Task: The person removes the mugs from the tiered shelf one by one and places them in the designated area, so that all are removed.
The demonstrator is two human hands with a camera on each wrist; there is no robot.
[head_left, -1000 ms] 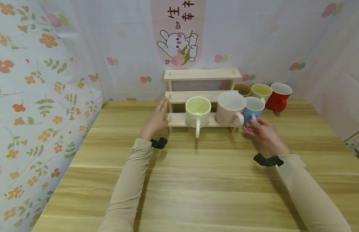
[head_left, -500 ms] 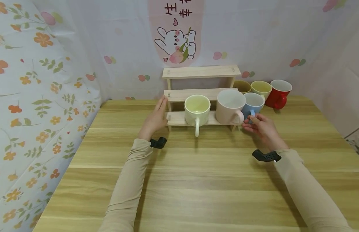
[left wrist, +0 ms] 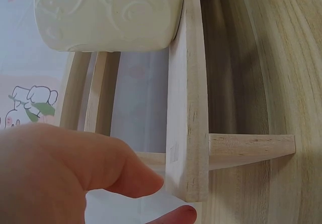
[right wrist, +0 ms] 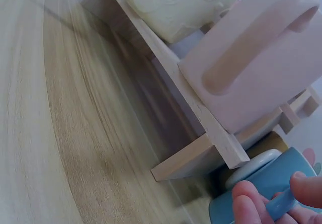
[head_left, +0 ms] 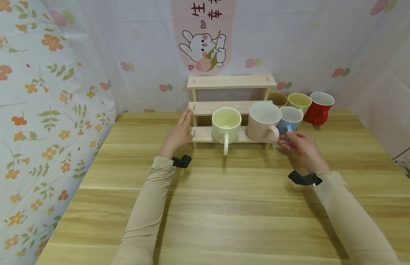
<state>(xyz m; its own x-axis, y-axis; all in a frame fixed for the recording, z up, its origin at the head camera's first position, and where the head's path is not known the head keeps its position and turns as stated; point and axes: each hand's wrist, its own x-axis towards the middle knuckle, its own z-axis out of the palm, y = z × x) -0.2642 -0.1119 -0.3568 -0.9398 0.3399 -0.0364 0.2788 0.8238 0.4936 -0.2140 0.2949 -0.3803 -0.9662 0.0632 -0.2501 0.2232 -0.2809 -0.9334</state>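
My right hand pinches the handle of a light blue mug, which is beside the right end of a three-tier wooden rack. In the right wrist view, thumb and fingers close round the blue handle. At the rack's left end my left hand rests with fingers extended along its side; the left wrist view shows the thumb right at the lowest shelf's end. On that shelf sit a pale green mug with its handle to the front and a large pale pink mug, handle turned front-right.
Behind the blue mug stand a brown-yellow mug, a yellow mug and a red mug with a white inside. A patterned cloth hangs behind the wooden table.
The camera view shifts slightly. Both hands stay almost where they were, the right one still pinching the blue mug's handle and the left one at the rack's side.
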